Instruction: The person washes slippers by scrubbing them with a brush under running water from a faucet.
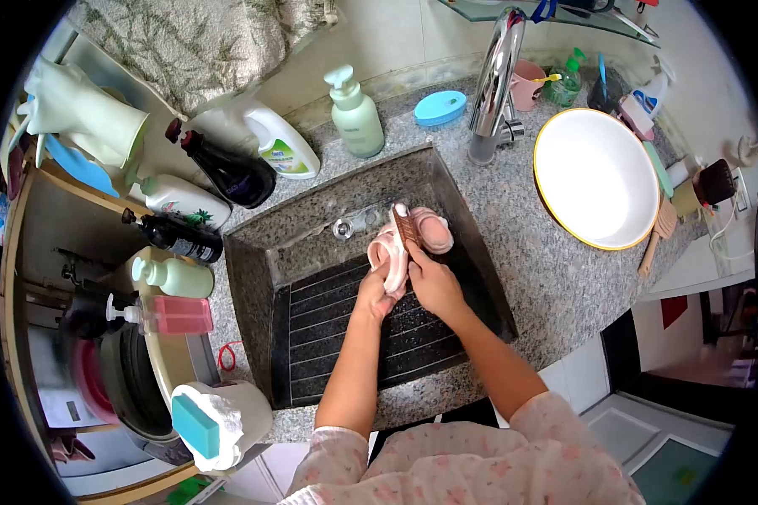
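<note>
Here we are: our left hand [377, 289] grips one pink shoe [395, 268] over the sink [251, 273], our right hand [435, 284] closed around a brown brush [405, 223] at it. Wet fingers could let the shoe slip; a stray stroke might knock the second shoe [432, 231] just beyond. Farther off stands the faucet [490, 101].

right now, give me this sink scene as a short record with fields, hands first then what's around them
left hand: holding a pink shoe
right hand: holding a brown brush up at the shoe
second shoe: in the sink, just right of the brush in the picture
sink: speckled stone, drain fitting visible, black ribbed board inside
behind the sink: green pump bottle, blue oval case, chrome faucet
right counter: white basin with a yellow rim
water flow: cannot tell
</note>
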`<move>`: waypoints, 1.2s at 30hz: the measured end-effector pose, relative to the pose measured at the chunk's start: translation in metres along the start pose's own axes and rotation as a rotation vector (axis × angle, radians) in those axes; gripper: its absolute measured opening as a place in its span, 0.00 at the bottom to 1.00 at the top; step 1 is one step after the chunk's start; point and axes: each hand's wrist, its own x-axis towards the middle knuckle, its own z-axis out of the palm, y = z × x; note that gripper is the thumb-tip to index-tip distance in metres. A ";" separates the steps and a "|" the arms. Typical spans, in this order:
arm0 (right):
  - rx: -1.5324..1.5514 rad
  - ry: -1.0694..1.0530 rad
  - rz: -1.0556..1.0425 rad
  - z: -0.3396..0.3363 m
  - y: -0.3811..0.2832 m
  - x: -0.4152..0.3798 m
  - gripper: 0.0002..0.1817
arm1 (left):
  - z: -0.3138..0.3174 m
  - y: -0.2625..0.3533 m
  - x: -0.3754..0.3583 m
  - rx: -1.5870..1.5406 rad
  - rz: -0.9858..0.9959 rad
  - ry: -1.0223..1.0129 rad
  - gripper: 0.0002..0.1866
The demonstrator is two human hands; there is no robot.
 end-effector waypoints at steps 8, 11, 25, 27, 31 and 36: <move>-0.210 -0.022 -0.009 0.009 -0.011 -0.014 0.25 | 0.007 0.000 -0.016 0.031 -0.106 0.037 0.13; -0.158 0.011 -0.118 0.006 -0.010 -0.029 0.26 | -0.033 0.014 0.001 0.018 -0.184 -0.293 0.12; -0.240 -0.068 -0.181 0.014 -0.015 -0.045 0.29 | 0.003 0.020 -0.023 0.438 0.031 0.071 0.15; -0.157 -0.042 -0.035 0.000 -0.028 -0.006 0.26 | 0.022 0.012 -0.030 0.408 -0.016 0.017 0.18; 0.263 0.127 -0.086 -0.004 0.007 0.000 0.22 | 0.023 0.024 -0.033 0.457 0.029 0.054 0.19; 0.602 0.379 -0.030 0.003 0.022 0.006 0.20 | 0.019 0.036 -0.047 0.636 0.078 0.040 0.21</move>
